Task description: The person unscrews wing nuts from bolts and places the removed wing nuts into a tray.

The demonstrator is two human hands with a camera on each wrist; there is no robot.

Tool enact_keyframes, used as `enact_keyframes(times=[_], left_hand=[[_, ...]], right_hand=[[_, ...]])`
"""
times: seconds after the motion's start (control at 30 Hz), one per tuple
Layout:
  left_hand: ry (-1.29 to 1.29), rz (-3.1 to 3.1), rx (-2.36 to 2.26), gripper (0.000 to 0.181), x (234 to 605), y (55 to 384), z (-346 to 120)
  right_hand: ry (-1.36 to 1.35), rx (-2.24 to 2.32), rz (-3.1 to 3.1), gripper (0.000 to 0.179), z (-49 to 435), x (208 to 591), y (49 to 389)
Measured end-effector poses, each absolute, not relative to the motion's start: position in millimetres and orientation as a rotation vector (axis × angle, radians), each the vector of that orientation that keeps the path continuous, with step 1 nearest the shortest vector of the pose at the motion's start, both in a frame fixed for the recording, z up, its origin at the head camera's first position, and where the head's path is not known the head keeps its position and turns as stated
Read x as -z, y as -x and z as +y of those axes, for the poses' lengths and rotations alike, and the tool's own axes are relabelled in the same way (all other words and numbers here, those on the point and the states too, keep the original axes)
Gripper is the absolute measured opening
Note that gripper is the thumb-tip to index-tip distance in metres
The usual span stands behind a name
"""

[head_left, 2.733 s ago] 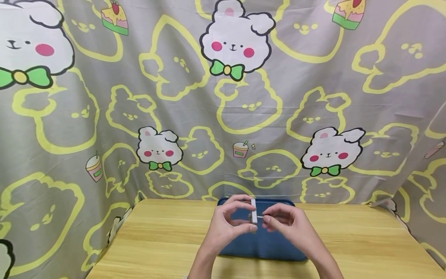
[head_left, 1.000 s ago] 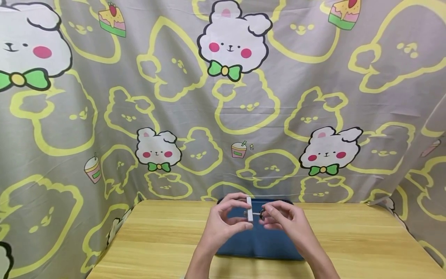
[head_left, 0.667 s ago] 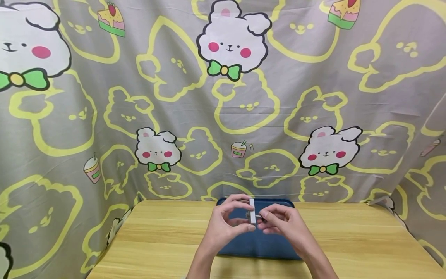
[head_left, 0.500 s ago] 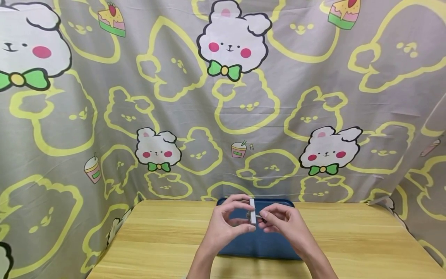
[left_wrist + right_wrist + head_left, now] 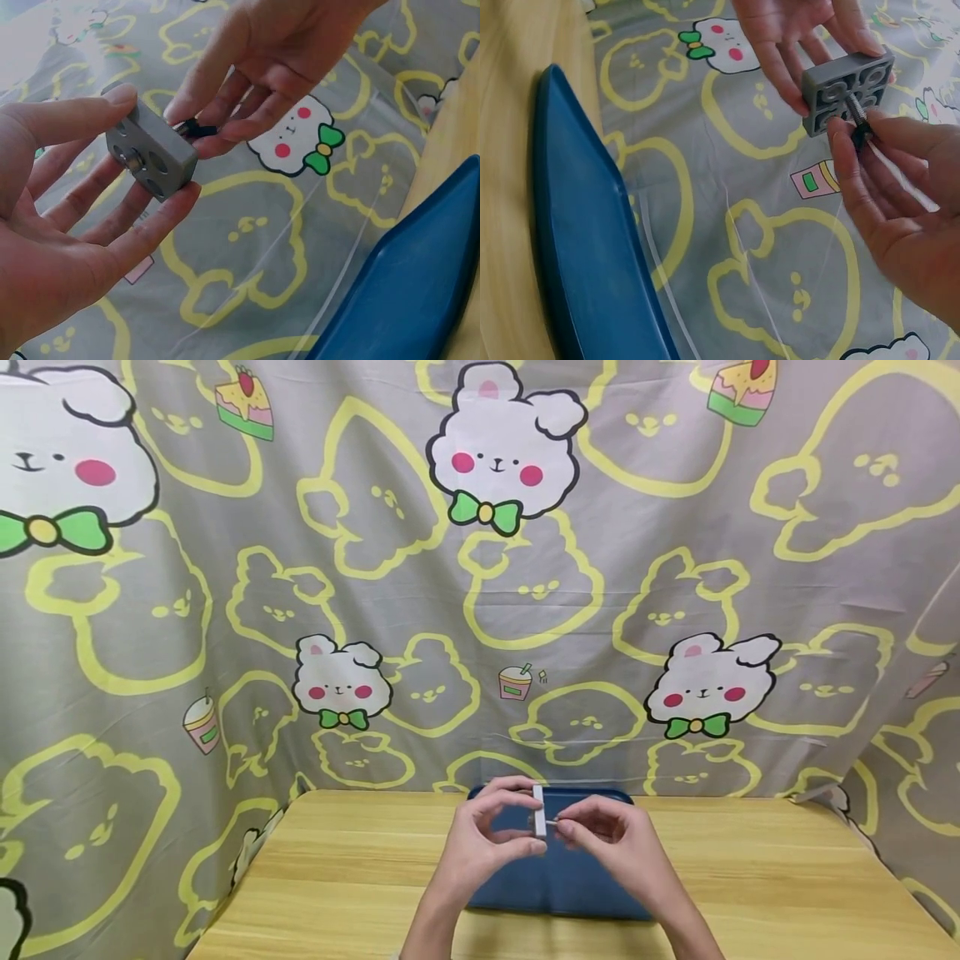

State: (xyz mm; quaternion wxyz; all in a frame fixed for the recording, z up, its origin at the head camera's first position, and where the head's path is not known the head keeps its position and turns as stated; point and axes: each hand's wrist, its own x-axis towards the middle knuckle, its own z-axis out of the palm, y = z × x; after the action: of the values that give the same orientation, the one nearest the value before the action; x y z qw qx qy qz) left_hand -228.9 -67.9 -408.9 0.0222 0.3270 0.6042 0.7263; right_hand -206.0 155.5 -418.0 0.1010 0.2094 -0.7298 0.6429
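Note:
My left hand holds a grey square block upright by its edges, between thumb and fingertips. In the left wrist view, the block shows round holes and a metal piece in its middle. From the opposite, recessed face, a threaded metal bolt sticks out, seen in the right wrist view. My right hand pinches a small black piece at the bolt's outer end. Fingers partly cover that black piece, so its exact kind is unclear. Both hands are held up over a blue tray.
The tray lies on a light wooden table. Behind and at both sides hangs a grey curtain printed with cartoon bears and rabbits.
The right fingers loosened around the black piece, closed on it again, and now have shifted their grip at the bolt's end. The left hand keeps its hold on the block, with only slight shifts.

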Motion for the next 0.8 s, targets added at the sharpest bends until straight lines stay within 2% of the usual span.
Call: enact_keyframes(times=[0.07, 0.27, 0.5, 0.8], left_hand=[[-1.007, 1.861, -2.258, 0.039, 410, 229, -68], [-0.976, 1.823, -2.295, 0.041, 410, 231, -69], [-0.960, 1.775, -2.346, 0.041, 411, 231, -72], [-0.977, 1.783, -2.348, 0.041, 412, 232, -73]], right_hand=[[-0.690, -1.785, -2.110, 0.009, 154, 420, 206], [-0.907, -1.503, -1.903, 0.027, 148, 425, 211], [-0.884, -1.325, -1.855, 0.032, 140, 426, 210], [-0.877, -1.120, -1.821, 0.048, 137, 427, 212]])
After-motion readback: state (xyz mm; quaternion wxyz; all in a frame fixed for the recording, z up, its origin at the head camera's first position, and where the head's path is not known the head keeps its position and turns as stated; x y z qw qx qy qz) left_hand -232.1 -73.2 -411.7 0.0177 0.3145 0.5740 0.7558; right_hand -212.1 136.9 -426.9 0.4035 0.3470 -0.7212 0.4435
